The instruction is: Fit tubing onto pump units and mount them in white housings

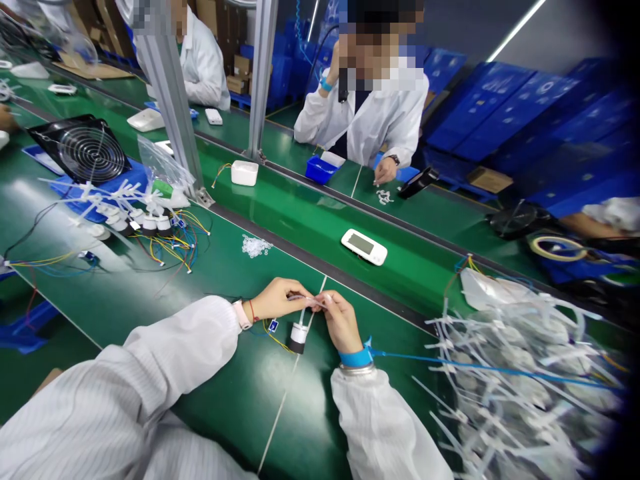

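Note:
My left hand (pixel 277 299) and my right hand (pixel 341 319) meet over the green mat (pixel 240 393), both pinching a thin clear tube piece (pixel 309 301) between their fingertips. Below the tube hangs a small white-and-black cylindrical part (pixel 299 336) with yellow and blue wires (pixel 273 333) trailing left on the mat. My right wrist wears a blue strap (pixel 356 357) with a blue cord running right.
A heap of clear tube fittings (pixel 520 373) lies at right. Finished wired parts (pixel 150 223) and a black fan (pixel 85 152) sit at left. A white device (pixel 365 246) rides the green belt. A small pile of white bits (pixel 256 245) lies ahead. Two people in white coats work opposite.

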Action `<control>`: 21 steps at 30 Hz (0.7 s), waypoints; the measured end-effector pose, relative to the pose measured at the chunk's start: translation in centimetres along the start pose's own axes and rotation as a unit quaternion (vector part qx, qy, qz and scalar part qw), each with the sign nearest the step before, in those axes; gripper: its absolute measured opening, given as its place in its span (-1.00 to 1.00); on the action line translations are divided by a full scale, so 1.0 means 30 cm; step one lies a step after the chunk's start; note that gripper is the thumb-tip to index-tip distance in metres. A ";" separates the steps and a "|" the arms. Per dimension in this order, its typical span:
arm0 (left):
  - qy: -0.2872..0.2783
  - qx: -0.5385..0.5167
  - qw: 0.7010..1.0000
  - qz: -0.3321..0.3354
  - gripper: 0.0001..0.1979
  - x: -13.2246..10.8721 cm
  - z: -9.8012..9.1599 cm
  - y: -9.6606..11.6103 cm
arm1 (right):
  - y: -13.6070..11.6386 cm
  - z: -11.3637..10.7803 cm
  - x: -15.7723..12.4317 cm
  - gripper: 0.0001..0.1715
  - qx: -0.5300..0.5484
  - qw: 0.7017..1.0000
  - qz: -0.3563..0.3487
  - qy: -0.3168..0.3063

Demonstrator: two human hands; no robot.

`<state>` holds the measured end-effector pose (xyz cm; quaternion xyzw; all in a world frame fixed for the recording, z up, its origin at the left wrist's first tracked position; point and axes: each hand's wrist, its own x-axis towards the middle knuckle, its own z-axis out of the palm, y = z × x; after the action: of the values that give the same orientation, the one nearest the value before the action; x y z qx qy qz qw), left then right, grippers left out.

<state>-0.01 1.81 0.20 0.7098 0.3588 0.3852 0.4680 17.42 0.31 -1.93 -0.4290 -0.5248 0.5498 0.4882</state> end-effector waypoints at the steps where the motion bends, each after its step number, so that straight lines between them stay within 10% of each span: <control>1: 0.001 -0.002 1.000 0.003 -0.81 0.001 0.000 -0.004 | 0.000 0.000 0.000 -0.72 0.001 1.000 0.001 0.002; 21: 0.014 0.116 0.991 0.067 -0.80 0.003 -0.001 -0.010 | 0.011 -0.010 0.009 -0.72 -0.043 0.999 0.029 -0.001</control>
<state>-0.04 2.00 -0.05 0.7761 0.3595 0.3813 0.3507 17.65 0.65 -2.27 -0.4639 -0.5355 0.5413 0.4527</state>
